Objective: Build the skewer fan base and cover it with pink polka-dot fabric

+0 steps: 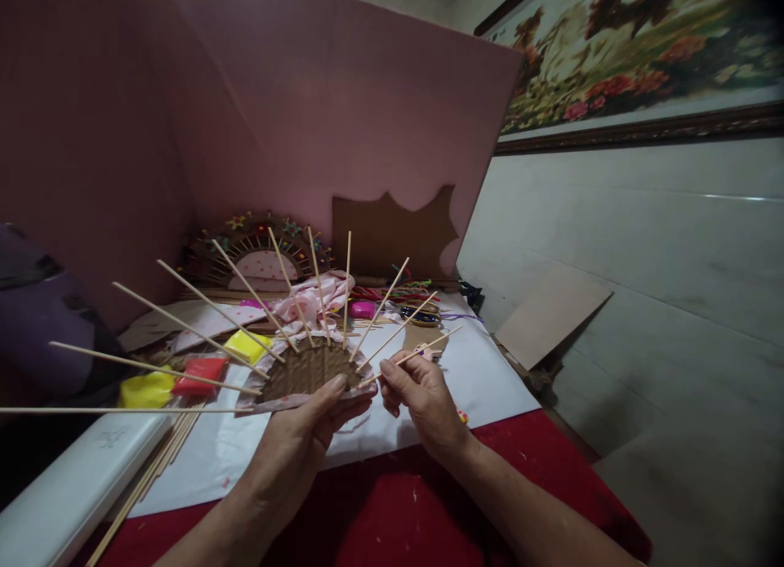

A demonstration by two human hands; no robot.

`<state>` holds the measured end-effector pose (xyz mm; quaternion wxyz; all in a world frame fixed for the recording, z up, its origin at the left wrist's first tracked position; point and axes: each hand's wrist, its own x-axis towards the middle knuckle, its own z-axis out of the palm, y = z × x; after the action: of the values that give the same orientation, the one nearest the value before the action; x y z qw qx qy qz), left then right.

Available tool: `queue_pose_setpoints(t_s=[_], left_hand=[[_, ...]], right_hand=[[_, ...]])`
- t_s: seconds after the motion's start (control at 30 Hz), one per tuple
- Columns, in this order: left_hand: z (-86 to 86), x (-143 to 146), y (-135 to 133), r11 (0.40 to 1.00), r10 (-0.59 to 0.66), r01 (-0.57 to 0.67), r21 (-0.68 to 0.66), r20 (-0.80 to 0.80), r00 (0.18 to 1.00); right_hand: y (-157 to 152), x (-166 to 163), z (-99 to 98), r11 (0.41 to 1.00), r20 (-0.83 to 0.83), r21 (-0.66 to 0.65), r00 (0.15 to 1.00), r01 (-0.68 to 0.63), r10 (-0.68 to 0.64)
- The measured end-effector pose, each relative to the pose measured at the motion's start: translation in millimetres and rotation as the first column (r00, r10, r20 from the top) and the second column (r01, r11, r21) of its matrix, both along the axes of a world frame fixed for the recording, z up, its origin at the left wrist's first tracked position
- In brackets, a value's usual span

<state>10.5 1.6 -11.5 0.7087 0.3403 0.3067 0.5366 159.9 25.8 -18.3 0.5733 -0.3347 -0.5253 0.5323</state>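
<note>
A half-round cardboard piece (306, 369) with a pale cloth edge is in my left hand (306, 436), thumb on top and fingers beneath. Several thin wooden sticks (245, 283) fan out from its curved edge. My right hand (420, 395) pinches one wooden stick (438, 338) between thumb and fingers. That stick's lower end meets the right corner of the cardboard piece. Whether it is fixed there I cannot tell.
Red (200, 377) and yellow packets (248, 346) lie at the left beside a white box (91, 477) and loose sticks (165, 453). Pink cloth (318, 296), scissors (421, 312) and a finished-looking decorated fan (263, 252) are behind. Cut brown cardboard (392, 232) leans at the back.
</note>
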Motion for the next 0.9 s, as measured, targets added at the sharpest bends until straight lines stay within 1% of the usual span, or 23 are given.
queue_pose_setpoints(t_s=[0.37,0.53,0.77,0.9], left_hand=[[5.3,0.7,-2.8,0.999,0.038,-0.039,-0.028,-0.026,0.999],[4.7,0.8,-2.4,0.999,0.039,-0.041,-0.030,-0.038,0.999],[2.9,-0.1,-3.2,0.998,0.046,-0.047,-0.040,-0.025,0.999],[3.6,0.5,-2.9,0.999,0.039,-0.040,-0.034,-0.015,0.999]], right_hand=[[-0.7,-0.2,-1.6,0.999,0.035,-0.007,0.999,-0.040,0.040],[-1.0,0.0,-1.7,0.999,0.026,-0.009,0.998,-0.053,0.053],[-1.2,-0.2,-1.0,0.999,0.047,0.002,0.998,-0.038,0.038],[-0.5,-0.4,-2.0,1.000,0.061,0.015,0.998,0.000,-0.001]])
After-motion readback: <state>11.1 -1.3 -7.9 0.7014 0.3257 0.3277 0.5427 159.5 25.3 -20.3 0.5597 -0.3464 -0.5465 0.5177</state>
